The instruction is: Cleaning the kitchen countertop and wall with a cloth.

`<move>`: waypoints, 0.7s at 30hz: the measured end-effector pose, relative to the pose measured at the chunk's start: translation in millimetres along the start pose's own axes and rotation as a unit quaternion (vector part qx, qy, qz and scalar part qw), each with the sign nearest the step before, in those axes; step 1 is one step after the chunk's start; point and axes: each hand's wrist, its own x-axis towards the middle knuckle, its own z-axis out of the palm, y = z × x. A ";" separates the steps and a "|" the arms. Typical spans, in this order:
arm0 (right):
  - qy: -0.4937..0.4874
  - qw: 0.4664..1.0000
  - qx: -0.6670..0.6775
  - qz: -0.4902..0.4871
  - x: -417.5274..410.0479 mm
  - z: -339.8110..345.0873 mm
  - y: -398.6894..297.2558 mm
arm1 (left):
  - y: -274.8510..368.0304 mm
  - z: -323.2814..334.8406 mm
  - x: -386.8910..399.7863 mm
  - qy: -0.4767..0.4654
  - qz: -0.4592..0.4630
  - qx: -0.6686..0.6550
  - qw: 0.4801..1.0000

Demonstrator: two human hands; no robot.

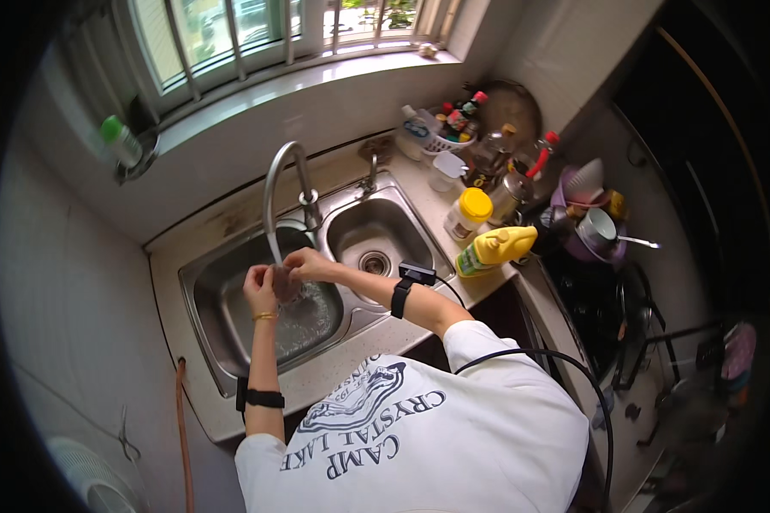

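Observation:
Over the left basin of a stainless steel double sink [221,308], my left hand [261,288] and my right hand [308,264] hold a small brownish-pink item [287,284] between them. Its exact kind cannot be told at this size. My left fingers pinch its left side and my right fingers its upper right. Just above it comes the spout of a curved metal faucet [273,192], with water running down onto it. Rippling water [308,320] lies in the basin below. Partly behind my hands, a dark round thing sits at the basin's far side.
Right of the sink's smaller basin [401,234] stand a yellow detergent bottle [491,252], a yellow-lidded jar [468,215] and a white-lidded plastic tub [447,172]. A white basket [448,142] of bottles is farther back. Bowls fill a purple basin [590,243] by the stove. A black cable [571,360] trails from my right arm.

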 end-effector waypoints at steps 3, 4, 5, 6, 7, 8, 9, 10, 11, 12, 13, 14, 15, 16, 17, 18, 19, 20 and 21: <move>0.022 0.998 -0.023 -0.047 5.8 2.0 5.3 | 0.6 -9.3 4.3 -0.024 0.009 -0.060 0.998; -0.002 1.000 -0.009 -0.008 -1.2 -2.9 -1.6 | 7.6 -4.6 5.3 -0.028 -0.010 -0.094 0.995; -0.030 0.999 0.008 0.031 -6.3 -5.2 -8.4 | 14.6 -1.9 7.8 -0.027 -0.031 -0.126 0.991; -0.004 0.997 -0.059 -0.044 -13.0 -7.0 -6.9 | 21.4 3.5 11.6 -0.052 -0.027 -0.126 0.990; 0.012 0.985 -0.127 -0.117 -16.2 -5.5 -4.8 | 28.1 4.4 13.6 -0.059 -0.046 -0.140 0.987; -0.001 0.964 -0.241 -0.115 -16.2 -7.4 -2.6 | 31.5 4.8 15.8 -0.064 -0.066 -0.153 0.984; 0.008 0.964 -0.241 -0.117 -13.8 -6.7 1.9 | 33.6 4.9 17.0 -0.072 -0.062 -0.151 0.984; 0.044 0.962 -0.244 -0.113 -9.7 -6.5 7.1 | 35.7 5.9 18.8 -0.095 -0.059 -0.119 0.987; 0.078 0.960 -0.246 -0.110 -3.9 -7.7 11.9 | 37.0 5.7 20.5 -0.118 -0.055 -0.087 0.988; 0.081 0.967 -0.230 -0.070 4.5 -8.5 13.7 | 29.5 2.7 24.4 -0.136 -0.059 -0.057 0.987; 0.077 0.968 -0.228 -0.070 4.0 -5.3 1.1 | 20.2 -3.2 20.9 -0.132 -0.061 -0.055 0.988; 0.071 0.984 -0.153 -0.060 4.9 -3.0 -12.5 | 10.6 -8.2 16.2 -0.150 -0.044 0.004 0.988; 0.074 0.993 -0.078 -0.049 1.4 -6.0 -23.7 | 10.0 -5.6 13.6 -0.175 -0.023 0.064 0.982; 0.081 0.987 -0.117 -0.069 10.1 -7.4 -19.9 | 13.1 -3.9 13.0 -0.186 -0.069 0.114 0.974; 0.086 0.987 -0.116 -0.068 11.2 -10.3 -22.6 | 9.9 0.4 13.4 -0.190 -0.068 0.115 0.973; 0.080 0.984 -0.144 -0.073 12.9 -8.9 -30.8 | 4.7 -0.8 11.2 -0.186 -0.049 0.094 0.977; 0.082 0.979 -0.174 -0.072 12.2 -13.9 -36.3 | 7.5 8.2 10.2 -0.190 -0.030 0.070 0.979; 0.095 0.970 -0.214 -0.067 8.1 -16.8 -40.4 | 14.9 7.4 8.9 -0.197 -0.152 0.094 0.964; 0.096 0.970 -0.214 -0.067 5.3 -16.5 -42.7 | -1.8 1.1 13.1 -0.198 -0.151 0.095 0.964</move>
